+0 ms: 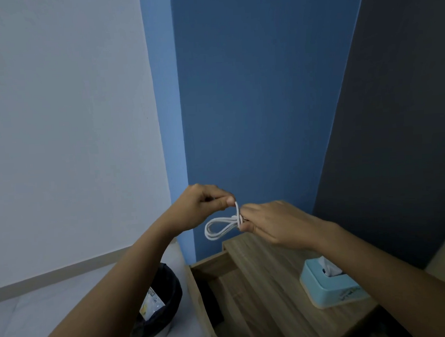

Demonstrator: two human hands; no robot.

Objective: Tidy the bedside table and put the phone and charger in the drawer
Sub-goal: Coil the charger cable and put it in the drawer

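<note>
A white charger cable point(217, 228) is looped into a small coil and held in the air above the far left corner of the wooden bedside table point(269, 264). My right hand point(269, 222) pinches the coil where its strands cross. My left hand point(205, 203) holds the free end of the cable between thumb and fingers, just above the coil. The drawer point(209, 270) stands pulled out at the table's left side, and a dark flat object lies in its shadowed inside point(211, 299). I cannot tell whether that object is the phone.
A light blue tissue box point(330, 284) sits on the table's right part. A bin with a black bag point(164, 307) and some wrappers stands on the floor left of the drawer. A blue wall is straight ahead, and a dark headboard rises at the right.
</note>
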